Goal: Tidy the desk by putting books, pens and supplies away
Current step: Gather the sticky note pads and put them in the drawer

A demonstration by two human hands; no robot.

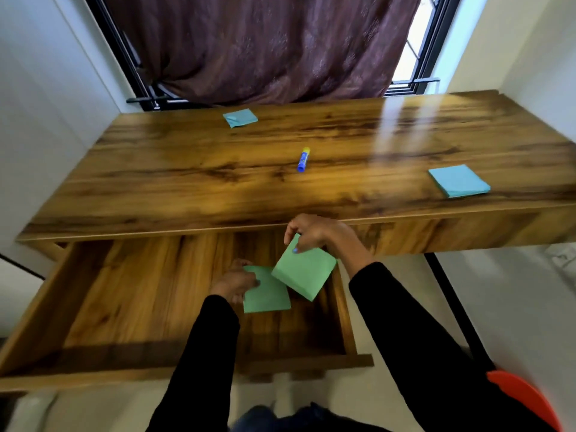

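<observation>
Both hands work over the open drawer (131, 307) under the bench (218, 182). The left hand (235, 283) has its fingers curled onto the left edge of a green pad (268, 296) that lies low in the drawer, near its right wall; whether that pad already rests on the drawer floor I cannot tell. The right hand (311, 233) pinches the far corner of a second green pad (304, 274), which hangs tilted above the first and overlaps its right corner. The likely trouble is that corner grip: held only at one edge, the tilted pad could swing or fan open and land askew on the lower one, or catch the drawer's right wall on the way down. Left on the bench are a blue pad (240, 117) at the far edge, another blue pad (458, 181) near the right front edge, and a glue stick (303, 159) in the middle, which could roll if knocked. Nothing stands between the hands and the drawer floor. An orange seat (526, 397) shows at the near right.
</observation>
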